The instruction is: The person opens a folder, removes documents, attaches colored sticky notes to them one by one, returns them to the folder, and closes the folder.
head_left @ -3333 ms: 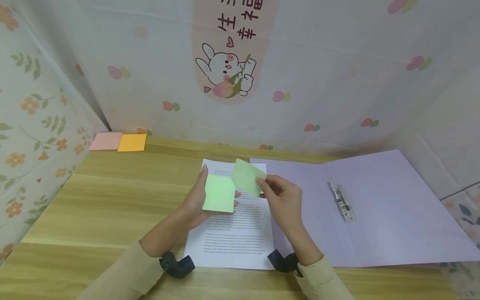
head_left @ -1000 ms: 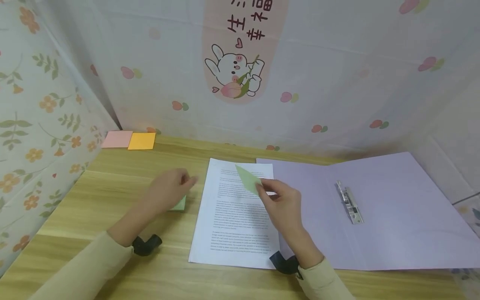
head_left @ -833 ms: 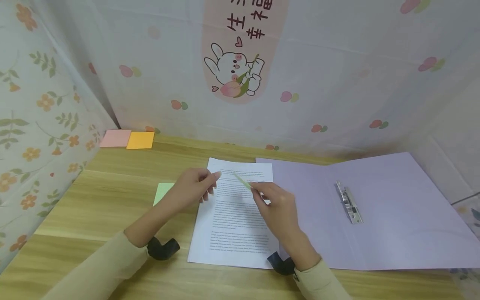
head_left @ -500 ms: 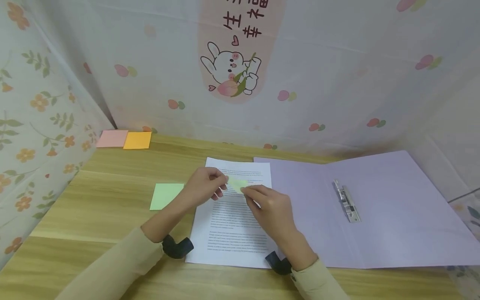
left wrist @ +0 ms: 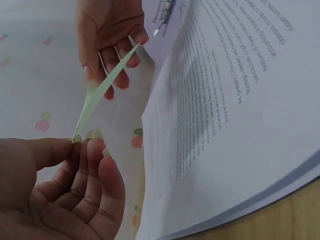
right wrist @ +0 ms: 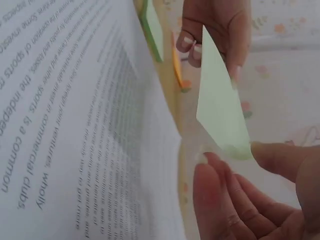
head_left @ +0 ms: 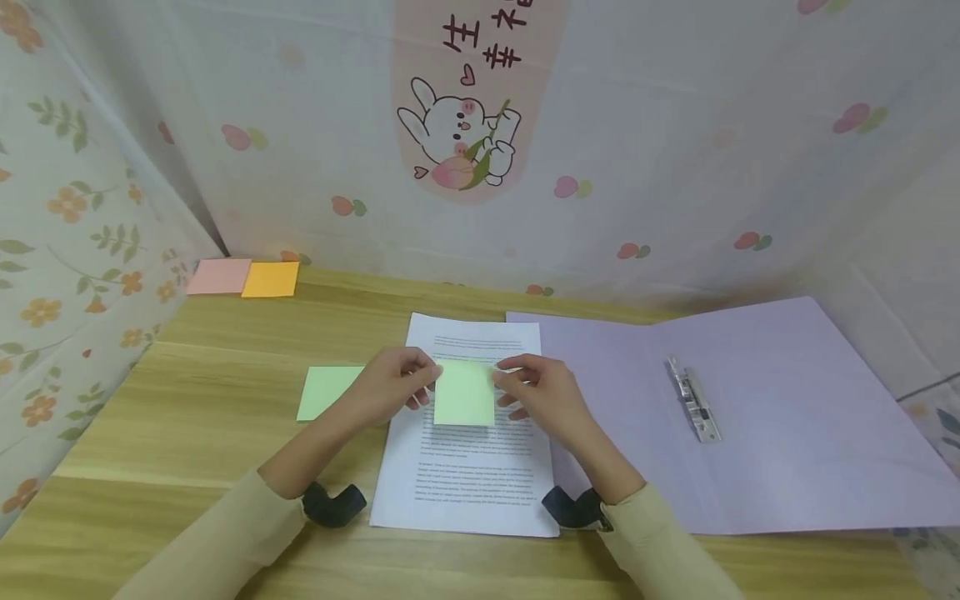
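A single pale green sticky note point(head_left: 464, 393) is stretched between both hands above the printed pages point(head_left: 472, 492). My left hand point(head_left: 392, 385) pinches its upper left corner between thumb and fingers. At the upper right corner, my right hand point(head_left: 546, 392) pinches it the same way. Both wrist views show the note point(left wrist: 102, 92) held above the paper point(right wrist: 115, 150), its lower edge hanging free. Left of the pages, the green sticky note pad point(head_left: 327, 392) lies on the table, partly behind my left wrist.
Pink point(head_left: 219, 277) and orange point(head_left: 271, 279) sticky note pads lie side by side at the back left of the wooden table point(head_left: 187, 400). To the right, an open lilac folder point(head_left: 795, 417) with a metal clip point(head_left: 693, 400) extends beneath the pages' edge.
The left hand set the green pad down on the table left of the pages, then came back and took the note's other corner. The note now hangs flat facing me.
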Tool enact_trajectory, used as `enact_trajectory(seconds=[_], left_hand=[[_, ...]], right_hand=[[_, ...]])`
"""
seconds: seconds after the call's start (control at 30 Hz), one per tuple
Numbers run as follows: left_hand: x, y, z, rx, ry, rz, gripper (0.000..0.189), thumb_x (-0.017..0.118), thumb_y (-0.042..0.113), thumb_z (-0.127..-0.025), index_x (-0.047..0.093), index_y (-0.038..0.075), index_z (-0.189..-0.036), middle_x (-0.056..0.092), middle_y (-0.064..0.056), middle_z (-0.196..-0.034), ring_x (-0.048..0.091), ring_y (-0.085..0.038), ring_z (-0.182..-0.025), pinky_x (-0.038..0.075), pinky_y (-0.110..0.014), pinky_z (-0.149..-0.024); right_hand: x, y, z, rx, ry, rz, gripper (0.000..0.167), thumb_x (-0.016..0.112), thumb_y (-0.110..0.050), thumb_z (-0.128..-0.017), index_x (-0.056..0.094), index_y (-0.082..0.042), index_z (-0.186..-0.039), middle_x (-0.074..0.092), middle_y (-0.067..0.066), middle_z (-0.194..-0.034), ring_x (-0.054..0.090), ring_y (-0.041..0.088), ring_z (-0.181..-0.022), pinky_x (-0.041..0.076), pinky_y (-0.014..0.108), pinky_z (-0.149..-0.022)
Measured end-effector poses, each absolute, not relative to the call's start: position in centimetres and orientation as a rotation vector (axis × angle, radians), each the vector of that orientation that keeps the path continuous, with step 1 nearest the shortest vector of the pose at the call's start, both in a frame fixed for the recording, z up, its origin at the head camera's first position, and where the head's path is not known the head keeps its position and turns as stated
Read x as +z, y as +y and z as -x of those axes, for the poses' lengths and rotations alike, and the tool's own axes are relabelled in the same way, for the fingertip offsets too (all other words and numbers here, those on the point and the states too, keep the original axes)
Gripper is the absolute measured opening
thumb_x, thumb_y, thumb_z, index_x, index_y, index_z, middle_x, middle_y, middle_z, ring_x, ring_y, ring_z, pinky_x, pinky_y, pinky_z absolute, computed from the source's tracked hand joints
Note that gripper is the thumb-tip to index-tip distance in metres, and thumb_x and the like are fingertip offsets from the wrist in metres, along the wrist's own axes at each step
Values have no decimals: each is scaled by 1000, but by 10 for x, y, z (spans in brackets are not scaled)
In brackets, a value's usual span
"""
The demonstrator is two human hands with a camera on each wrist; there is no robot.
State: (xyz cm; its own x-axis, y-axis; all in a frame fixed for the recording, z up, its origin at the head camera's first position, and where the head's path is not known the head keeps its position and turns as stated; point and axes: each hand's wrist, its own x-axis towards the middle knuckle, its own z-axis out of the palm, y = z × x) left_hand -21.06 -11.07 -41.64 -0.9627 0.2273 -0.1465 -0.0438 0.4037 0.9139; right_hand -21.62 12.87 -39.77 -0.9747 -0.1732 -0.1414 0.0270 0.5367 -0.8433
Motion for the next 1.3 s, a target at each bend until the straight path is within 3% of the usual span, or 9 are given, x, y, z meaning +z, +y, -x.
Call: enact_trajectory(seconds=[0.17,0.4,0.7,1.3], left_hand=[[-423,-115,209,1573,2407,-156,21,61,20,-101,68,0,-106,67,-11,-89,62,-18,-72,56,-28,-67],[-429,-119,209,1514,2427,-122,21,61,20,-101,68,0,-105,65,-10,-87,59,-17,-69,54,-27,-63],[-436,-118,225,1294,2558,-127,20,61,17,-101,69,-1,-98,64,-7,-78,57,-15,-64,47,-23,-59],[-433,-107,230,1089,2653,16,22,61,19,-100,70,-1,-100,64,-8,-78,59,-16,-63,44,-22,-53]], right_hand=[[-404,123,224,-1492,2389,53,23,71,-16,-94,73,-1,-112,77,13,-96,72,17,-73,63,35,-67],[-409,117,229,-1498,2339,49,21,71,-19,-95,75,0,-104,72,12,-87,69,16,-70,63,32,-66],[-415,107,240,-1423,2359,25,17,68,-14,-96,75,0,-102,75,12,-84,73,16,-66,62,31,-63],[-436,106,249,-1417,2355,26,16,68,-15,-96,74,-1,-103,71,9,-76,66,12,-57,59,27,-56]])
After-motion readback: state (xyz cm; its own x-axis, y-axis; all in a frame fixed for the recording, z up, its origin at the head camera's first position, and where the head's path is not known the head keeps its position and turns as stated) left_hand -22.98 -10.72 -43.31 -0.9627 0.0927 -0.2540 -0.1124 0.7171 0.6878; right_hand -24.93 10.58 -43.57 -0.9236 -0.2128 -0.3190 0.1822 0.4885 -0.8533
